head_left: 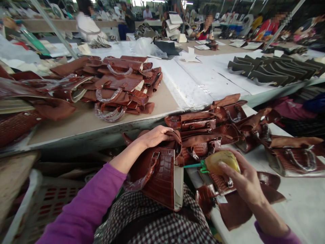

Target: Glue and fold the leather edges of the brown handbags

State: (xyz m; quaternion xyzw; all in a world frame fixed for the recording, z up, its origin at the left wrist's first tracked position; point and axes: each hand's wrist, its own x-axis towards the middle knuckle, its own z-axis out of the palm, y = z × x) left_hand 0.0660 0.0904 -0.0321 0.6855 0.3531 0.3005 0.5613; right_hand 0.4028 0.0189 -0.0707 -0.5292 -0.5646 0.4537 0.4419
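My left hand [157, 136] is closed over the top edge of a reddish-brown crocodile-pattern handbag [164, 183], which rests against my checked apron [132, 220]. Its plastic-wrapped handle hangs at the front, and a pale side edge faces right. In my right hand [245, 179] is a yellow squeeze bottle [224, 162], lying sideways with a long green nozzle [193, 165]. The nozzle tip points left and reaches the bag's side edge; whether it touches is unclear. Below the bottle lies a brown bag piece [236, 208] with a loose flap.
Similar brown bags [122, 84] are piled on the table at left, and more [203, 125] stand close in front. Dark green pieces [276, 69] lie in rows at right. A white plastic basket [58, 195] sits low at left. Several people work in the background.
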